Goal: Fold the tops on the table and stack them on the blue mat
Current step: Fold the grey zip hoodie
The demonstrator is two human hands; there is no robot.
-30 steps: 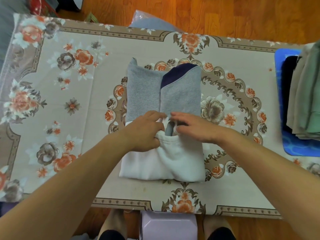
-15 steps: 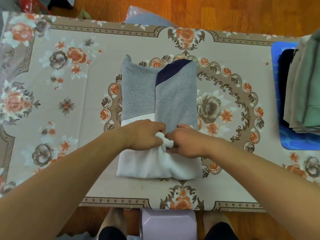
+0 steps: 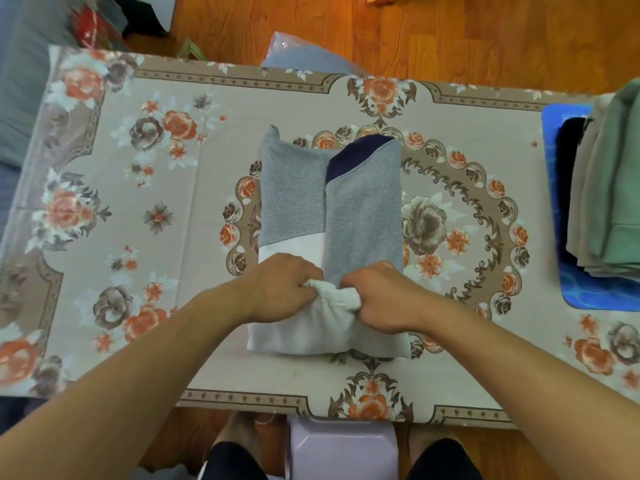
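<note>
The top [image 3: 329, 216] is matt, soft knit cloth, its grey part fleecy and flecked, its white part smoother where the left hand [image 3: 280, 289] and right hand [image 3: 381, 299] bunch it, with a dark navy patch near the far edge. The table [image 3: 207, 358] wears a smooth, matt printed floral cover, and the blue mat [image 3: 588, 296] looks like faintly glossy, patterned foam or plastic under a stack of folded tops [image 3: 609, 199] in matt cloth. The floor [image 3: 415, 32] is glossy, varnished wood, and the lilac stool [image 3: 341, 452] looks like smooth plastic.
</note>
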